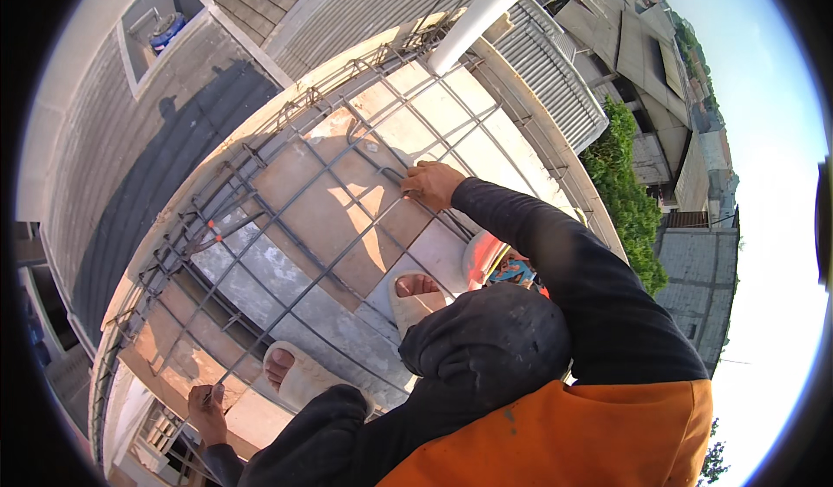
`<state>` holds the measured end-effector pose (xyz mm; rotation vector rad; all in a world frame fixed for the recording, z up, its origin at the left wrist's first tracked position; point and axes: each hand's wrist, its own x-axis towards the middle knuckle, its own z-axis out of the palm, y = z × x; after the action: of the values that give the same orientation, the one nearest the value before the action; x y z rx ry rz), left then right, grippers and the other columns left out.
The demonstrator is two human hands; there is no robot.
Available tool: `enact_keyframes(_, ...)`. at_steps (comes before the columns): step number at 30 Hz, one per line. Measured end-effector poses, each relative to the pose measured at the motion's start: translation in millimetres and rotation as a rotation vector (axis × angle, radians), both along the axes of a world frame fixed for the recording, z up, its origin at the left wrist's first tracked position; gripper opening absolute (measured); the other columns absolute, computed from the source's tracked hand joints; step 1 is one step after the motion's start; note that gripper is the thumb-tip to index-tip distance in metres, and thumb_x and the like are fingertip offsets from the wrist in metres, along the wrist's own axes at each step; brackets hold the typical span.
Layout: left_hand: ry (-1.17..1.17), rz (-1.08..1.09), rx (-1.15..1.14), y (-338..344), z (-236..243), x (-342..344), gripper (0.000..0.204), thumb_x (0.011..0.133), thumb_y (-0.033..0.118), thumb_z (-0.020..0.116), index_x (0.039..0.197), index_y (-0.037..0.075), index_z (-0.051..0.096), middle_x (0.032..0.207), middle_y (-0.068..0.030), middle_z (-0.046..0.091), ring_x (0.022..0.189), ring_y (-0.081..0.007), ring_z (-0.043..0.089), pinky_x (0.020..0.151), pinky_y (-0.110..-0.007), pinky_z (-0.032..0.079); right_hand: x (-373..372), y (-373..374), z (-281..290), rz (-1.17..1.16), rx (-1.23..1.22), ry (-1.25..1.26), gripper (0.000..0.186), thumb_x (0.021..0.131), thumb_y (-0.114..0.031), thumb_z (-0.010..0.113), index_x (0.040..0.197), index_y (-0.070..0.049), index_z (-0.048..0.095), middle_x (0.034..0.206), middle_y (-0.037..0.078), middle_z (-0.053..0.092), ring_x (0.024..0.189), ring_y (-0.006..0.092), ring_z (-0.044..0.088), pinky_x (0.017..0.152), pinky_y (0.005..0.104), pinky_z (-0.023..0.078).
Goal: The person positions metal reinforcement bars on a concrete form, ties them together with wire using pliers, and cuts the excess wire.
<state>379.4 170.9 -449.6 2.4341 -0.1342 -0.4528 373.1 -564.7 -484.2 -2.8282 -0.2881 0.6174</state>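
Observation:
A grid of steel reinforcing bars [325,168] spreads over wooden and grey panels, and my feet in pale sandals stand among it. My right hand [431,183] is closed round a bar near the grid's middle. At the lower left, my left hand [207,411] pinches the near end of a bar. That bar appears to run up diagonally toward my right hand. Bent bar pieces [351,130] lie just beyond the right hand. A slim tool with an orange end [214,233] rests on the bars at the left edge.
A white pipe [479,20] rises at the far corner. Formwork boards [221,136] with tied bar cages border the panels. Past these edges are lower roofs [147,175] and a green tree [623,201]. A colourful bundle [508,266] sits beside my right foot.

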Motion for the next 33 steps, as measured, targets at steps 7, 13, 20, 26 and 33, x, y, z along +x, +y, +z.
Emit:
enact_keyframes(7, -0.019, -0.121, 0.037, -29.5, -35.6, 6.3, 0.025, 0.091, 0.021, 0.079, 0.085, 0.001, 0.065, 0.080, -0.0130, 0.060, 0.074, -0.0268, 0.058, 0.067, -0.040, 0.046, -3.9, -27.3, 2.0, -0.029, -0.118, 0.019, 0.024, 0.097, -0.033, 0.066, 0.110, -0.015, 0.073, 0.109, 0.011, 0.067, 0.110, 0.0340, 0.064, 0.093, 0.0495, 0.053)
enact_keyframes(13, -0.029, -0.228, 0.228, -28.6, -18.0, 9.6, 0.028, 0.093, 0.031, 0.074, 0.085, 0.004, 0.070, 0.081, -0.0139, 0.065, 0.082, -0.0356, 0.064, 0.074, -0.043, 0.051, 6.9, -3.6, 0.7, -0.011, -0.047, 0.017, 0.013, 0.092, -0.020, 0.070, 0.097, -0.008, 0.073, 0.098, 0.014, 0.068, 0.099, 0.0360, 0.066, 0.087, 0.0494, 0.055)
enact_keyframes(20, -0.129, -0.101, 0.285, -23.8, -33.4, -25.8, 0.037, 0.097, 0.045, 0.069, 0.095, 0.008, 0.073, 0.086, -0.0070, 0.066, 0.088, -0.0291, 0.064, 0.084, -0.042, 0.047, 6.3, 9.3, 3.4, 0.017, -0.156, 0.098, 0.019, 0.091, -0.016, 0.072, 0.101, -0.004, 0.063, 0.103, 0.018, 0.066, 0.102, 0.0421, 0.064, 0.089, 0.0528, 0.051)
enact_keyframes(26, -0.205, -0.014, 0.228, -37.6, -38.1, -37.1, 0.033, 0.096, 0.043, 0.071, 0.098, 0.010, 0.073, 0.086, -0.0043, 0.066, 0.091, -0.0279, 0.064, 0.090, -0.041, 0.045, 12.4, 0.0, 4.8, 0.104, -0.208, 0.065, 0.022, 0.086, -0.012, 0.078, 0.097, -0.004, 0.061, 0.099, 0.018, 0.066, 0.098, 0.0416, 0.064, 0.083, 0.0521, 0.052)
enact_keyframes(33, -0.443, 0.801, 0.295, -2.5, -47.8, -36.6, 0.029, 0.091, 0.017, 0.069, 0.118, 0.009, 0.062, 0.119, -0.0142, 0.058, 0.115, -0.0379, 0.052, 0.104, -0.050, 0.039, 10.9, -2.6, 7.6, 0.080, -0.254, 0.035, 0.021, 0.085, -0.013, 0.079, 0.097, -0.005, 0.063, 0.099, 0.017, 0.067, 0.098, 0.0411, 0.065, 0.083, 0.0522, 0.053)
